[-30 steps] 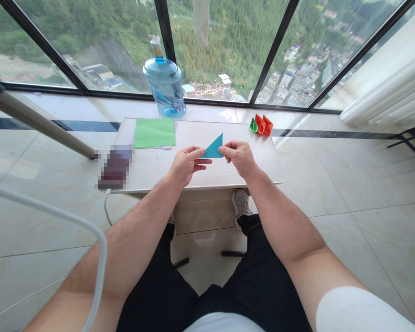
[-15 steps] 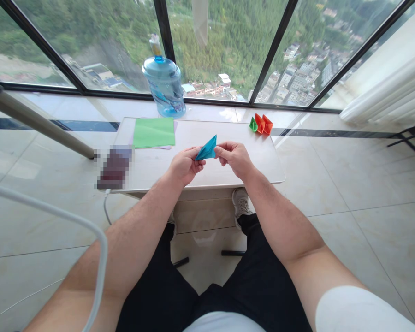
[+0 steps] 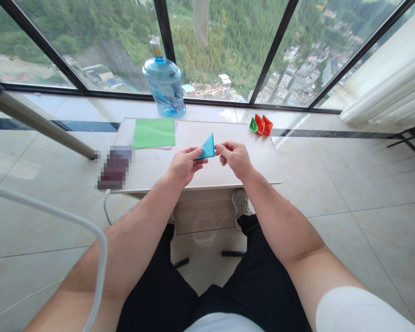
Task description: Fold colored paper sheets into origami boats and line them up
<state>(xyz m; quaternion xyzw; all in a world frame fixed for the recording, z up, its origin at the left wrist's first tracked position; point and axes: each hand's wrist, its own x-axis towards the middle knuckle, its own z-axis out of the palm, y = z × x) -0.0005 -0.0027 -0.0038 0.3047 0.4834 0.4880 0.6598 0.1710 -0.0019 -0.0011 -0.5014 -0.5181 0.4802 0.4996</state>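
Note:
A piece of blue folded paper [image 3: 208, 146], now a flat triangle with its point up, is held above the table. My left hand [image 3: 186, 163] pinches its lower left part, thumb in front and fingers beneath. Just off the triangle's right edge is my right hand [image 3: 235, 157], its thumb and index finger drawn together and the other fingers curled. Whether those fingertips touch the edge is hard to see; no paper shows between them.
The low white table [image 3: 228, 177] bears a stack of coloured paper with a green sheet [image 3: 154, 133] on top, a green folded paper piece [image 3: 253, 125], two orange ones [image 3: 263, 125] and a pixelated phone-like object [image 3: 114, 168] on a cable. Behind stands a water bottle [image 3: 164, 85].
The blue paper has gone from slanted and partly spread to a flat upright triangle. My right fingers have come off its right corner; my left hand keeps its hold.

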